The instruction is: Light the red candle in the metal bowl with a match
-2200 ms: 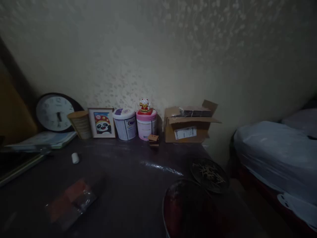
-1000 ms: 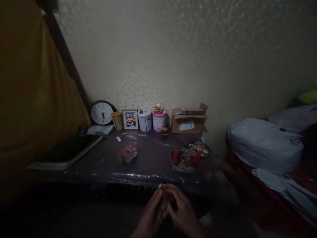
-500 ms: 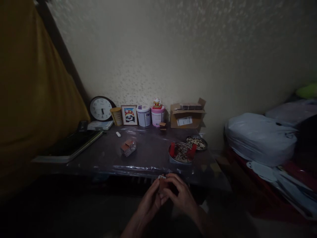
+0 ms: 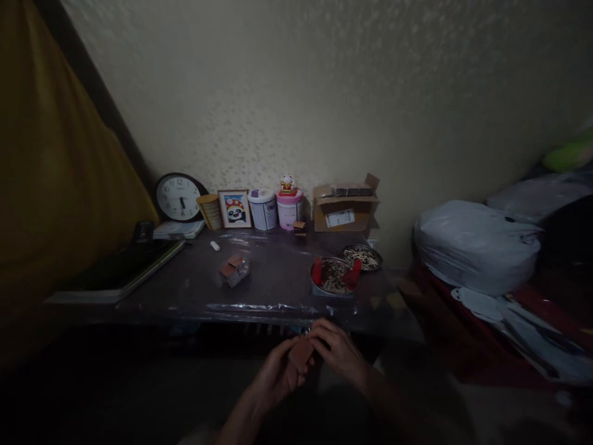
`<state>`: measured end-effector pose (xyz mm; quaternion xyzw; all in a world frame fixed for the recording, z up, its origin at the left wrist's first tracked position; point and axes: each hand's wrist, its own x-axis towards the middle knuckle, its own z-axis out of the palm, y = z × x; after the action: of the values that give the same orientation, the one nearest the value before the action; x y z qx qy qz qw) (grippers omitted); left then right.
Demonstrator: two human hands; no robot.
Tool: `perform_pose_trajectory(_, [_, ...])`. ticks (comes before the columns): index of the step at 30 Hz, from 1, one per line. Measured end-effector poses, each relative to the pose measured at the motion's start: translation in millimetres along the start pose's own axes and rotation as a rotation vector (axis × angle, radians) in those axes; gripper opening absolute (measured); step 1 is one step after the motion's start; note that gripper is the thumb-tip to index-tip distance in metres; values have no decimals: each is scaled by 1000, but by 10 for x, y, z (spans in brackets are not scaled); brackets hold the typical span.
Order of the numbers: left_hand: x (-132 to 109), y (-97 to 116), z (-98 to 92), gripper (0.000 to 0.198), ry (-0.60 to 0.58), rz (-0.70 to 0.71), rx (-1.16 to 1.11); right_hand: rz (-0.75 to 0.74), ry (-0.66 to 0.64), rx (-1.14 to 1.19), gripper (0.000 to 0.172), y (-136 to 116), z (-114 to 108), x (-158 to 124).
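In front of the table's near edge, my left hand [image 4: 277,372] is closed around a small reddish-brown matchbox [image 4: 301,353], its broad face turned up. The fingers of my right hand [image 4: 339,350] pinch at the far right end of the box; what lies between those fingertips is too dark to make out. Beyond them on the table, a metal dish [image 4: 334,279] bears dark specks and two red candle-like pieces [image 4: 317,271]. Behind it sits a round plate [image 4: 362,258] of loose matchsticks. Further left lies a clear-wrapped pack of matchboxes [image 4: 235,270].
The dark plastic-covered table [image 4: 278,266] stands against the wall. Along its back are a clock [image 4: 180,198], a framed panda picture [image 4: 235,209], two tins [image 4: 263,210] and an open cardboard box [image 4: 343,213]. A large white bag [image 4: 477,244] sits on the right.
The matchbox has tilted so more of its broad face shows, and my right hand has shifted to its far right end. The view has moved slightly.
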<state>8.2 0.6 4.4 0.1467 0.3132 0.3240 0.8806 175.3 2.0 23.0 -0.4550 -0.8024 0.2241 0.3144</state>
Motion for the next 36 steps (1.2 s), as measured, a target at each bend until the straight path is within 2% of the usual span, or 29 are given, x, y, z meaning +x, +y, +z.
perform_pose_trajectory(5, [25,-1,-94,29,-20,-17,31,1,-63,5,16,8,-54,-6])
perform_pose_trajectory(10, [0,16,-92,32,-65,-30,65,-17,-85,-8,11,43,-52,-19])
perform_pose_trajectory(15, [12,22,-108,27,-42,15,17,-25,-102,41,10,56,-35,-26])
perform_pose_trajectory(19, [8,37,-120,36,-41,74,26,-25,-61,76,9,90,-31,-27])
perform_pose_trajectory(28, [-14,62,-63,31,-36,73,17,29,3,86,13,107,-21,-4])
perform_pose_trajectory(36, [-3,48,-121,33,-66,122,56,169,23,336,5,49,-38,27])
